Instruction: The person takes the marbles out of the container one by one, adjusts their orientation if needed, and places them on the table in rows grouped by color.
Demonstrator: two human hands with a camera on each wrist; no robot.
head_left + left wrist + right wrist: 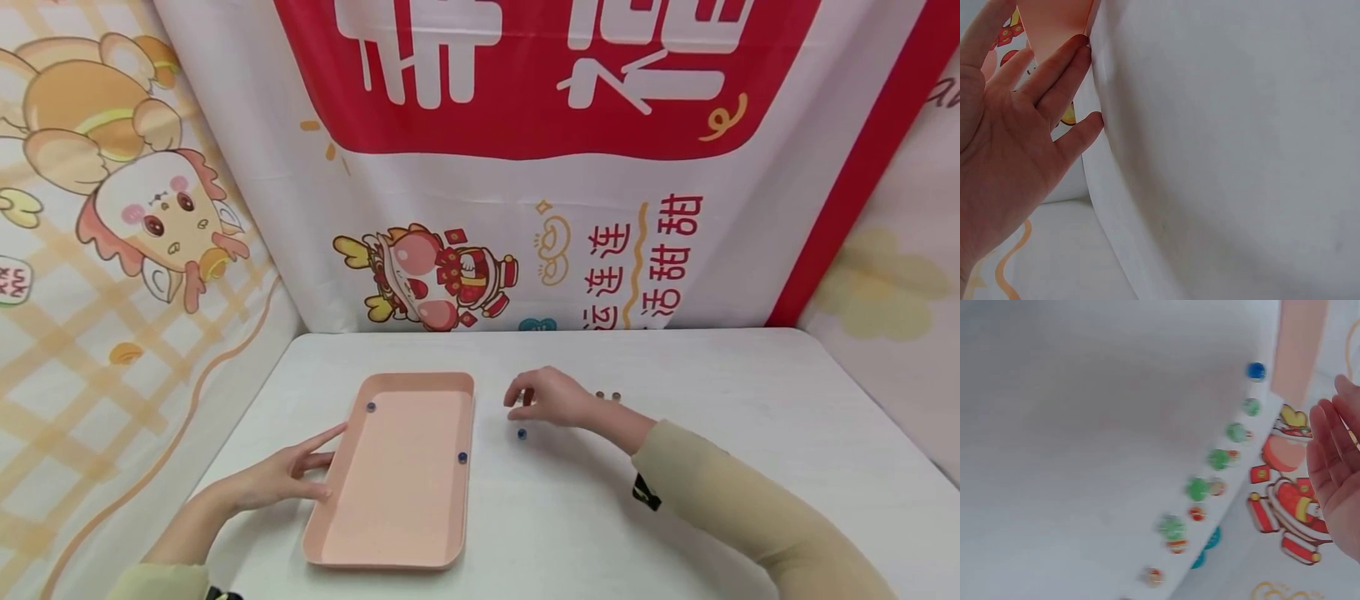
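Observation:
A shallow pink tray (397, 500) lies on the white table, with one small blue ball (371, 407) near its far left corner and another blue ball (462, 457) by its right wall. My left hand (273, 479) touches the tray's left rim with spread, fairly straight fingers. To the right of the tray, my right hand (551, 396) hovers with loosely bent fingers and nothing visible in its grasp. Just below its fingertips in the head view sits a third blue ball (522, 434). In the right wrist view, several green balls (1197, 489) line up beyond the blue one.
Small red-and-orange balls (1197, 514) sit alongside the green ones, and part of this row is hidden behind my right hand in the head view. A printed cloth wall (487, 183) rises at the table's (600, 525) back edge, with more cloth at both sides.

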